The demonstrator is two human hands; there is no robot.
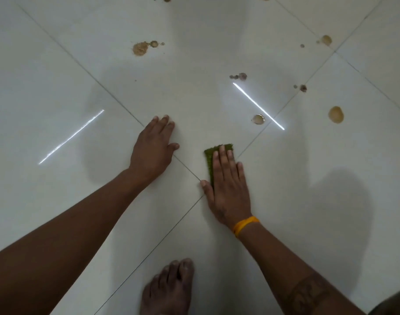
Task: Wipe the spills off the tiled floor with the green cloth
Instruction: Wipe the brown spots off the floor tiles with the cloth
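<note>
Pale floor tiles [58, 76] carry brown spills [335, 114] ahead. Right hand [228, 187] presses the green cloth [209, 158] flat, fingers straight, for wiping; left hand [152, 147] lies spread, likely bracing.

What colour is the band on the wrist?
The wristband on the right hand is orange-yellow, seen best in the head view.
</note>
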